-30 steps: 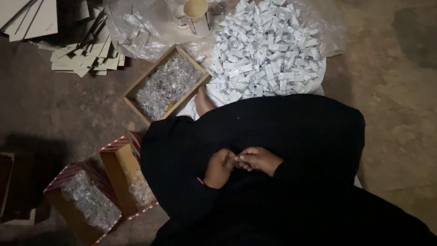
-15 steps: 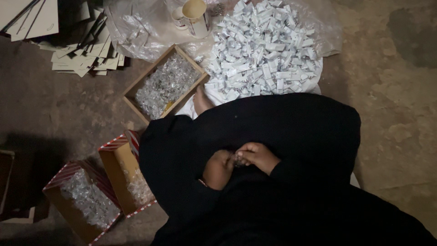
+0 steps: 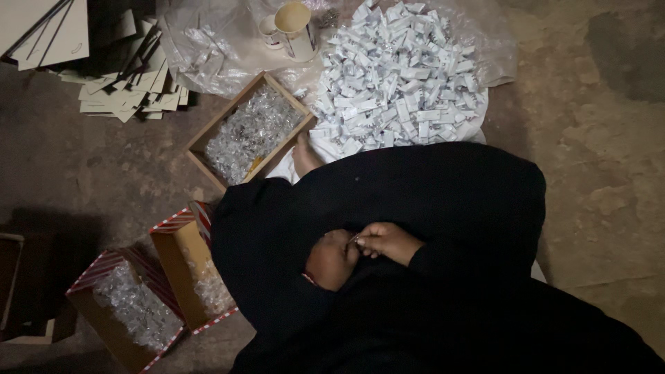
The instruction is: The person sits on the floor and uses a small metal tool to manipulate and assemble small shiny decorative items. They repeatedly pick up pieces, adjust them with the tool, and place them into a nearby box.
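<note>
I sit on the floor in black clothing, and both hands meet over my lap. My left hand (image 3: 332, 257) is curled with its fingers closed. My right hand (image 3: 386, 241) pinches a tiny shiny piece (image 3: 356, 239) at the fingertips, right against the left hand. The piece is too small to tell what it is. A big heap of small white packets (image 3: 398, 79) lies on a sheet ahead of my knees. A bare foot (image 3: 303, 156) sticks out from under the black cloth beside an open cardboard box of clear wrapped pieces (image 3: 248, 131).
Two striped-edged cardboard boxes (image 3: 131, 305) (image 3: 190, 270) with clear wrapped pieces stand at my left. A cup (image 3: 296, 29) and a smaller cup stand on plastic sheeting (image 3: 208, 48) at the top. Flat card pieces (image 3: 125, 90) lie stacked at the upper left. The bare concrete floor (image 3: 596, 138) lies on the right.
My hands stay together over my lap with only slight finger movement. The view has shifted a little.
</note>
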